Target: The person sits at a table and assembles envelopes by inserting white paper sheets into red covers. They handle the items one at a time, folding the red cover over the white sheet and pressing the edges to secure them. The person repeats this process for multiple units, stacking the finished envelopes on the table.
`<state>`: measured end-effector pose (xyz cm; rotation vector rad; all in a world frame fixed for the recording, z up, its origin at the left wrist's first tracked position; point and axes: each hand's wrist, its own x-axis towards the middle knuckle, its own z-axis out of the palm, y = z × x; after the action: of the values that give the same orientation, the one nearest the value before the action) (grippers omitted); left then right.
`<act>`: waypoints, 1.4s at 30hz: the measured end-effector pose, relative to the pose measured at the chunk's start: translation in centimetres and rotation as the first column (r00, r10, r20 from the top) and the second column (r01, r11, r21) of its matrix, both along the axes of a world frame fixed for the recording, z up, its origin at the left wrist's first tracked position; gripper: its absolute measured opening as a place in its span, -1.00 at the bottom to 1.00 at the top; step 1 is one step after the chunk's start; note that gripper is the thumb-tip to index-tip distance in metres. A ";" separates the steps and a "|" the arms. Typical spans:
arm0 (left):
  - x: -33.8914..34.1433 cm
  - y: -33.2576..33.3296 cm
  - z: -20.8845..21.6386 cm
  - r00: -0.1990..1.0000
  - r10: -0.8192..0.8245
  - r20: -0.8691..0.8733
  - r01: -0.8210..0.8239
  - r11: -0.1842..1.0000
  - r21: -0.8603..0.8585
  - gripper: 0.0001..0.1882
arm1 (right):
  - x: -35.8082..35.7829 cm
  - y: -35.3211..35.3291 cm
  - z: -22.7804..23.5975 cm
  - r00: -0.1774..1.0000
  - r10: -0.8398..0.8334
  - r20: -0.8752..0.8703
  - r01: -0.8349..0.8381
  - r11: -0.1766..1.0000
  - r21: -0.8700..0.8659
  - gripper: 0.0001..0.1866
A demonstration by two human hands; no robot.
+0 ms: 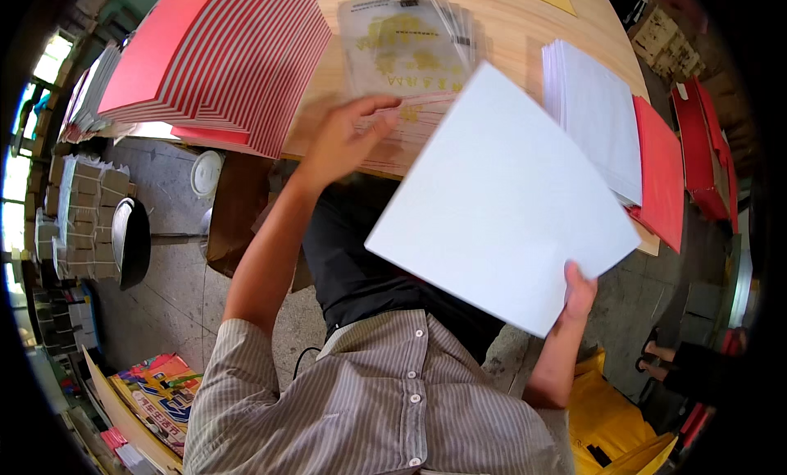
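Note:
My right hand (pixel 580 293) grips the lower right corner of a large white sheet (pixel 504 204), its thumb on top. The sheet is stiff and flat, tilted above my lap and the table's near edge; whether it is one layer or several I cannot tell. My left hand (pixel 352 139) is open, thumb and forefinger apart, just over a sheet with red lines (pixel 402 139) at the table edge. Beyond it lies a fanned pile of clear plastic sleeves (pixel 406 40) with yellow print. The white sheet hides part of the table.
A tall stack of red-and-white folders (pixel 221 57) stands left on the wooden table (pixel 508 16). White paper (pixel 590 114) and a red folder (pixel 660 168) lie on the right. A round stool (pixel 134 243), bundled stacks (pixel 86 213) and a yellow bag (pixel 611 418) are around me.

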<state>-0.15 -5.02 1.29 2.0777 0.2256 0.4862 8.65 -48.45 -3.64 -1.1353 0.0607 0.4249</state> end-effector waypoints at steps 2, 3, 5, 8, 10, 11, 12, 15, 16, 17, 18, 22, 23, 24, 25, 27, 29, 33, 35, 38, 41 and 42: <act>-0.7 0.2 -4.1 0.998 -0.038 0.058 0.011 0.912 0.410 -0.63 | -2.4 -2.3 -1.6 0.999 -0.017 -0.051 0.018 1.000 0.011 -0.26; -0.9 -0.2 -4.7 0.999 -0.029 0.022 0.013 0.854 0.521 -0.65 | -3.6 -3.4 -2.1 0.996 -0.030 -0.083 0.031 0.999 0.014 -0.27; -0.9 -1.0 -5.6 1.000 -0.011 -0.016 0.019 0.776 0.631 -0.68 | -6.2 -3.8 -2.3 0.986 -0.092 -0.142 0.092 0.996 -0.003 -0.28; -0.6 -1.0 -6.2 1.000 -0.009 -0.027 0.025 0.744 0.667 -0.71 | -8.3 -5.1 -2.7 0.970 -0.104 -0.221 0.105 0.994 -0.003 -0.30; -0.3 -0.8 -5.8 1.000 -0.016 -0.023 0.028 0.710 0.703 -0.73 | -8.9 -5.3 -2.5 0.962 -0.094 -0.257 0.096 0.995 -0.002 -0.30; -0.1 -1.0 -5.6 1.000 -0.015 -0.026 0.029 0.713 0.701 -0.76 | -9.2 -5.0 -2.3 0.957 -0.111 -0.266 0.109 0.994 -0.022 -0.30; 0.1 -1.1 -5.3 0.999 -0.013 -0.030 0.030 0.715 0.698 -0.79 | -9.4 -4.6 -2.0 0.953 -0.127 -0.276 0.120 0.992 -0.042 -0.30; 0.8 -1.1 -5.1 0.999 -0.025 -0.021 0.033 0.708 0.706 -0.84 | -9.5 -4.4 -2.4 0.949 -0.136 -0.285 0.121 0.990 -0.068 -0.29; 1.1 -1.1 -5.2 0.999 -0.032 -0.015 0.033 0.704 0.710 -0.86 | -9.6 -4.4 -2.8 0.950 -0.132 -0.285 0.116 0.991 -0.071 -0.29; 1.3 -1.0 -5.2 0.999 -0.036 -0.017 0.037 0.705 0.708 -0.86 | -9.6 -4.4 -3.1 0.953 -0.132 -0.274 0.113 0.990 -0.086 -0.31; 1.4 -0.9 -5.3 0.999 -0.040 -0.018 0.041 0.706 0.707 -0.86 | -9.7 -4.3 -3.5 0.956 -0.133 -0.263 0.109 0.989 -0.101 -0.33; 1.5 -0.9 -5.1 0.999 -0.030 -0.030 0.042 0.709 0.704 -0.86 | -9.5 -4.4 -3.6 0.960 -0.129 -0.250 0.100 0.987 -0.125 -0.37; 1.5 -1.1 -4.9 0.999 -0.048 0.002 0.032 0.690 0.723 -0.86 | -9.4 -4.5 -3.5 0.958 -0.127 -0.259 0.101 0.989 -0.113 -0.35; 1.6 -1.5 -4.6 0.997 -0.068 0.033 0.021 0.670 0.742 -0.85 | -9.2 -4.6 -3.3 0.955 -0.125 -0.267 0.102 0.990 -0.100 -0.33; 1.6 -1.8 -4.5 0.994 -0.087 0.063 0.009 0.651 0.759 -0.85 | -9.1 -4.6 -3.0 0.953 -0.123 -0.276 0.102 0.991 -0.089 -0.31; 1.6 -1.8 -4.9 0.996 -0.080 0.050 0.014 0.645 0.764 -0.85 | -8.9 -4.3 -2.2 0.949 -0.134 -0.285 0.112 0.990 -0.090 -0.32; 1.9 -2.0 -5.1 0.996 -0.078 0.036 0.022 0.632 0.775 -0.85 | -8.8 -4.5 -2.1 0.948 -0.141 -0.286 0.118 0.988 -0.096 -0.32; 2.1 -2.1 -5.2 0.997 -0.073 -0.011 0.051 0.571 0.819 -0.82 | -8.8 -5.0 -2.6 0.946 -0.137 -0.294 0.113 0.989 -0.097 -0.33; 2.3 -2.2 -4.8 0.996 -0.092 -0.021 0.070 0.566 0.821 -0.82 | -9.0 -4.8 -2.8 0.943 -0.139 -0.302 0.117 0.989 -0.091 -0.33; 2.3 -2.5 -4.0 0.991 -0.133 -0.021 0.096 0.593 0.799 -0.83 | -9.2 -4.6 -3.1 0.942 -0.148 -0.302 0.125 0.988 -0.094 -0.32; 2.2 -2.6 -4.1 0.991 -0.120 -0.068 0.125 0.575 0.809 -0.83 | -9.3 -4.6 -3.2 0.945 -0.142 -0.294 0.116 0.988 -0.103 -0.31; 2.2 -2.7 -4.4 0.990 -0.108 -0.087 0.133 0.560 0.818 -0.82 | -9.2 -4.6 -3.1 0.948 -0.135 -0.288 0.109 0.989 -0.103 -0.31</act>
<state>2.04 -7.72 -3.07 3.0094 -0.1917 0.5348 -0.58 -53.02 -6.74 -1.1382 0.4123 0.4815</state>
